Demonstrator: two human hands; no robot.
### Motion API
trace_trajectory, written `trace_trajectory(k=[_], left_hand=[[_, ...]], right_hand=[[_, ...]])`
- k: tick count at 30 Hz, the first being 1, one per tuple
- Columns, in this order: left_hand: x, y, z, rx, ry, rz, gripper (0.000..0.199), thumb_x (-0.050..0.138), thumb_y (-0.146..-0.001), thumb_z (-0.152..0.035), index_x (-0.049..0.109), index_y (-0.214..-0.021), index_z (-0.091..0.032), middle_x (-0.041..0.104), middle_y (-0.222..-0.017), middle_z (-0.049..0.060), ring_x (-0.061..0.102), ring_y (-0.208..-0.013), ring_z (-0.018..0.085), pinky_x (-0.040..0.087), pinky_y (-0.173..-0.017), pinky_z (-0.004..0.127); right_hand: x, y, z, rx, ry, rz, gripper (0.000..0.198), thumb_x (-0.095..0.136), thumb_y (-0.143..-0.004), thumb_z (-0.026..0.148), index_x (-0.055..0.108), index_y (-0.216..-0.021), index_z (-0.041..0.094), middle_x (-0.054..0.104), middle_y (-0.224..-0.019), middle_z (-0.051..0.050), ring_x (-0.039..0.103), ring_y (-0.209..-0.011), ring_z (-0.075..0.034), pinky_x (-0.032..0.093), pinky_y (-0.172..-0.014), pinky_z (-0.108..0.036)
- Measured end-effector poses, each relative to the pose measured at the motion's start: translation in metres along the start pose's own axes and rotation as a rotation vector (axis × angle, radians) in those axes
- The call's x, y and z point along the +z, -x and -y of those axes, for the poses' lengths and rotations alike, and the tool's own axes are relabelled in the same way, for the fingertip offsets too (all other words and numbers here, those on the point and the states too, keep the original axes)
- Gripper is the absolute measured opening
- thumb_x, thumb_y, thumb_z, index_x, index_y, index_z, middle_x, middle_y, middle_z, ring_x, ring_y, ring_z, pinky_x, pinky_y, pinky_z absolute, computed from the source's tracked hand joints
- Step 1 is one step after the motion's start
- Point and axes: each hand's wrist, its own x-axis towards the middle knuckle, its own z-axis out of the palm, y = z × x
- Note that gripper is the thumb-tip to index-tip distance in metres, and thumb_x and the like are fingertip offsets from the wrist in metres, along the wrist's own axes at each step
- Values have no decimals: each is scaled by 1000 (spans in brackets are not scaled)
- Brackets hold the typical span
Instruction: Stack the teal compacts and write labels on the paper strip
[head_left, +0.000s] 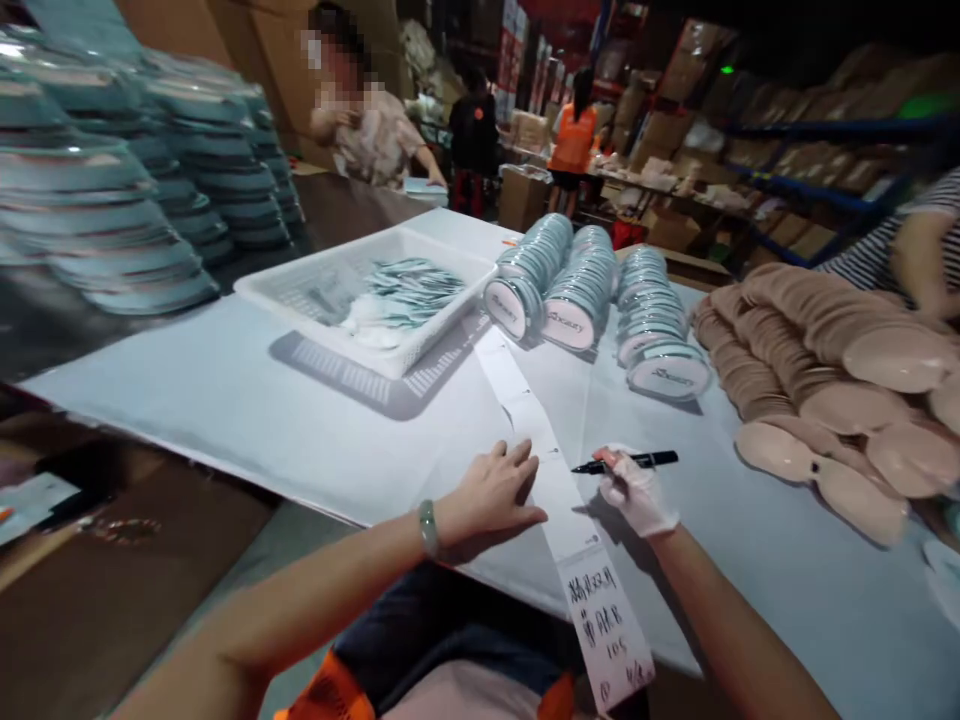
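A long strip of white labels (551, 490) runs down the table and over its front edge. Handwriting in black covers the label nearest me; the ones farther up look mostly blank. My left hand (491, 497), a green bangle (427, 528) at its wrist, rests with fingers spread on the strip's left side. In my right hand (636, 492), which wears a white glove, a black marker pen (626, 462) is gripped. Its dark tip points left, close to the right edge of the strip.
A white plastic basket (330, 340) with flat packets stands at the left. Behind the strip are rows of round pale-blue packages (574, 315). Pink oval pieces (847, 420) are stacked at the right. Blue-white stacks (112, 220) rise at far left. Several people work nearby.
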Motion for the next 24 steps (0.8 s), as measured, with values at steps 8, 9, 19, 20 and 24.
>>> trace_trajectory(k=[8, 9, 19, 20, 24], left_hand=[[-6, -12, 9, -12, 60, 77, 82, 62, -75, -80, 52, -129, -19, 50, -147, 14, 59, -111, 36, 54, -81, 44], [-8, -14, 11, 2, 62, 85, 75, 59, -78, -80, 56, -123, -20, 55, -141, 13, 61, -106, 34, 54, -78, 43], [-5, -19, 16, 39, 95, 114, 62, 55, -90, -64, 52, -131, -18, 51, -146, 15, 55, -111, 35, 55, -80, 47], [-5, -18, 16, 31, 103, 120, 64, 56, -89, -63, 50, -135, -18, 47, -150, 16, 54, -114, 35, 55, -82, 47], [-5, -18, 16, 8, 128, 135, 68, 58, -88, -63, 49, -138, -18, 41, -156, 16, 52, -120, 37, 54, -86, 49]], right_hand=[[30, -11, -24, 104, -69, 88, 57, 87, -63, 60, 47, -72, 21, 44, -54, 9, 37, -44, -6, 37, -41, -19], [32, -9, -26, 91, -63, 67, 57, 88, -61, 60, 49, -71, 21, 46, -56, 8, 40, -47, -7, 40, -44, -20], [33, -1, -52, -33, 276, -116, 53, 77, -68, 69, 49, -67, 24, 55, -58, 2, 50, -49, -15, 47, -51, -31], [31, -2, -55, -105, 396, -138, 51, 75, -70, 69, 52, -65, 24, 59, -60, 0, 55, -54, -18, 50, -57, -34], [25, -4, -60, -221, 605, -157, 44, 67, -80, 65, 58, -65, 24, 64, -63, -4, 61, -60, -22, 51, -65, -37]])
